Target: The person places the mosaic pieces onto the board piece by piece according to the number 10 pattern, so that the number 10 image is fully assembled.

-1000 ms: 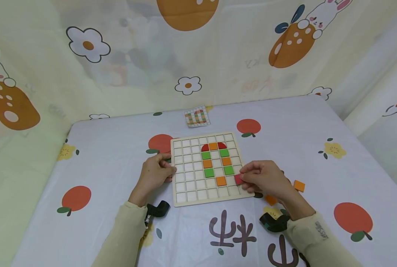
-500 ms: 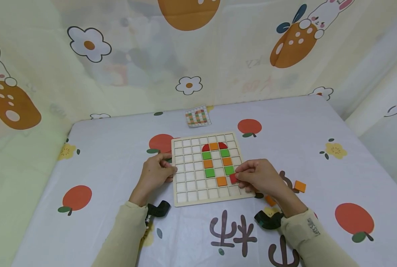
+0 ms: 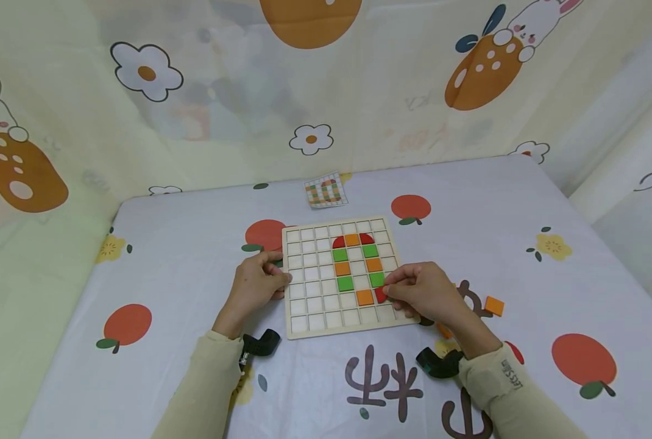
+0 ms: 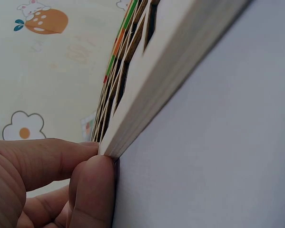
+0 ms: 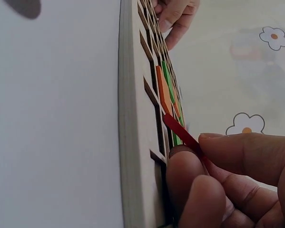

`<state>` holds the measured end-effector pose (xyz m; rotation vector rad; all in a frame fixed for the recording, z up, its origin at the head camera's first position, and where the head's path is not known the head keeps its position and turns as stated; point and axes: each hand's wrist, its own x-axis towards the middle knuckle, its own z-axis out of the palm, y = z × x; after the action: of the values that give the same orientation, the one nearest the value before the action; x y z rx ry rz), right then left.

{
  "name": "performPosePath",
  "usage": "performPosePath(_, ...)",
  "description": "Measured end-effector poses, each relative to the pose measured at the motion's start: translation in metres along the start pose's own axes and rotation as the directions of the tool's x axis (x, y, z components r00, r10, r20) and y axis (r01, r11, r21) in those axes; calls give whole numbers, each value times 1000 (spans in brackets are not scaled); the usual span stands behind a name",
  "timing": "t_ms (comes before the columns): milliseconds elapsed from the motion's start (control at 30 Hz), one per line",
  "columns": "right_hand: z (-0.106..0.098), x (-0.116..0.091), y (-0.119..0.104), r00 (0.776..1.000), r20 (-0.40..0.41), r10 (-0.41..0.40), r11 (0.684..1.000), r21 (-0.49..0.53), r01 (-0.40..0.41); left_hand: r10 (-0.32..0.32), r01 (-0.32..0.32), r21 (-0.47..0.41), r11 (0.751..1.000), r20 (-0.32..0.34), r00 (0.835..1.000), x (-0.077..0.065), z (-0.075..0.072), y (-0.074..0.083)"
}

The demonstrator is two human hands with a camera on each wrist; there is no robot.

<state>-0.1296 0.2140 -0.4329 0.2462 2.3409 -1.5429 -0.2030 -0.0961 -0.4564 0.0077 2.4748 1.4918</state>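
Note:
A light wooden grid board (image 3: 315,303) lies on the cloth with orange, green and red tiles in some of its cells. My left hand (image 3: 256,281) pinches its left edge between thumb and fingers; the left wrist view shows the pale board edge (image 4: 149,104) right at the fingertips. With thumb and fingers, my right hand (image 3: 425,289) pinches a red tile (image 5: 178,127) with a rounded side. That tile is tilted over a cell below the green tile (image 3: 377,279) and right of the orange tile (image 3: 365,297), one end down at the grid. The fingers hide its other end.
A small pattern card (image 3: 326,191) with a coloured grid lies behind the board. To the right of the right hand is a loose orange tile (image 3: 494,306), and another orange tile (image 3: 444,331) shows partly beneath the wrist. A printed curtain (image 3: 222,122) hangs behind the table.
My right hand has moved a little left with the red tile, from over the board's right side to the cell beside the orange tile. The left hand stays at the board's edge.

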Motion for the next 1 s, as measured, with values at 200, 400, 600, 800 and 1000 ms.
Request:
performPosePath(200,2,0,0,1000,-5,-6,1000,5,6,3,-3,2,1000,-4,1000,0,0,1)
performPosePath(400,3,0,0,1000,-17,-12,1000,-19,11,10,-10,-7,1000,-5,1000,-1,0,1)
performPosePath(600,2,-2,1,999,-33,-19,999,-35,18,13,-13,-13,1000,2,1000,-1,2,2)
performPosePath(800,-1,-4,3,999,-28,-21,999,-30,21,7,-7,-20,1000,11,1000,0,4,1)
performPosePath(1000,-18,-9,-1,999,-19,-47,999,-10,46,-7,7,-20,1000,9,1000,0,1,0)
